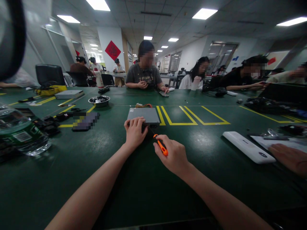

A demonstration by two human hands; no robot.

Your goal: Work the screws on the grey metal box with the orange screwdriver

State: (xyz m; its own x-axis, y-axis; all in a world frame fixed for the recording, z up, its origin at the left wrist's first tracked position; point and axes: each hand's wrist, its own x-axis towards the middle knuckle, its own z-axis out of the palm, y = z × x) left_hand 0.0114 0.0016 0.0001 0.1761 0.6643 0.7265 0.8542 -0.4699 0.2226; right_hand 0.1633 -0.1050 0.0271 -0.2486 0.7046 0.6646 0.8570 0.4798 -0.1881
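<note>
A flat grey metal box (144, 115) with coloured wires at its back edge lies on the green table. Over its front left corner rests my left hand (135, 131), fingers bent on the top and thumb toward the front side, holding the box. My right hand (173, 156) is wrapped round an orange and black screwdriver (163, 149). The thin shaft points away from me toward the front edge of the box, near my left thumb. Whether its tip touches the box is too small to tell.
A water bottle (22, 134), a dark phone (85, 121) and a metal bowl (99, 101) stand left. At right lie a white device (248, 147), a clipboard (275, 140) and another person's hand (287, 156). Several people sit across the table (203, 179).
</note>
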